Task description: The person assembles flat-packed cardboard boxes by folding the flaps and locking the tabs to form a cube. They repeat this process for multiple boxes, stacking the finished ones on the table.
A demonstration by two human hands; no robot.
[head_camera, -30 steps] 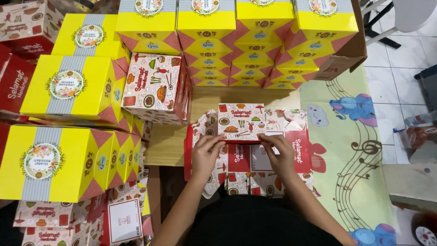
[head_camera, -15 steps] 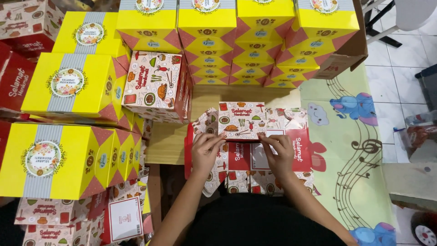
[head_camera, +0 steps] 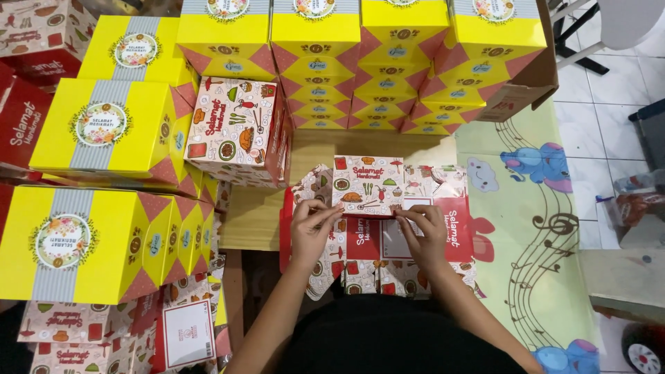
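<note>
- Centrally, a flat red-and-white printed carton (head_camera: 377,221) lies unfolded on the wooden floor strip (head_camera: 253,218), one panel raised at its far edge.
- Left hand (head_camera: 313,228) pinches that panel's left corner; right hand (head_camera: 424,232) pinches its right corner.
- Assembled red-and-white box (head_camera: 235,131) just far-left.
- Yellow boxes (head_camera: 104,125) stacked left and far.
- Cartoon play mat (head_camera: 533,235) right.

Both hands, left (head_camera: 313,228) and right (head_camera: 422,232), pinch a flat red-and-white printed carton (head_camera: 377,208); yellow boxes (head_camera: 104,131) stacked around.

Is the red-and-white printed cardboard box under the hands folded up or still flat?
Partly folded: the red-and-white printed cardboard box lies mostly flat, one panel raised by left hand and right hand.
</note>
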